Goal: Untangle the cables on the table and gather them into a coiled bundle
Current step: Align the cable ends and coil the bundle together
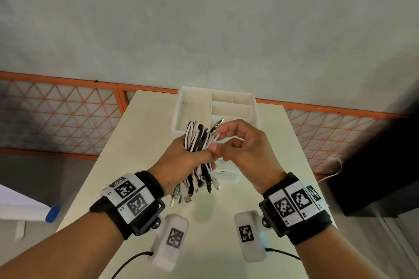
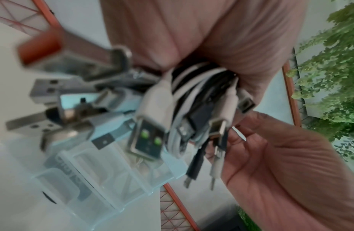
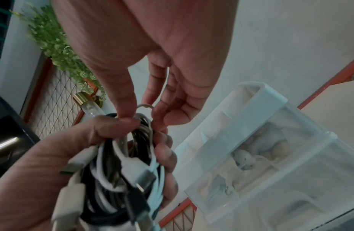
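Our left hand (image 1: 181, 161) clenches the cable bundle (image 1: 196, 137) above the tabletop (image 1: 140, 133), just in front of the white organizer box (image 1: 254, 99). Our right hand (image 1: 244, 147) pinches a white strand (image 3: 145, 106). We judge: keep the left grip firm, draw the strand snugly around, avoid dislodging dangling plugs (image 1: 192, 190).

- A black wrist strap (image 1: 145, 190) is worn on each bare forearm, topped with white plates printed with black square markers.
- A white camera housing (image 1: 170, 238) with a black cable is hung below each strap.
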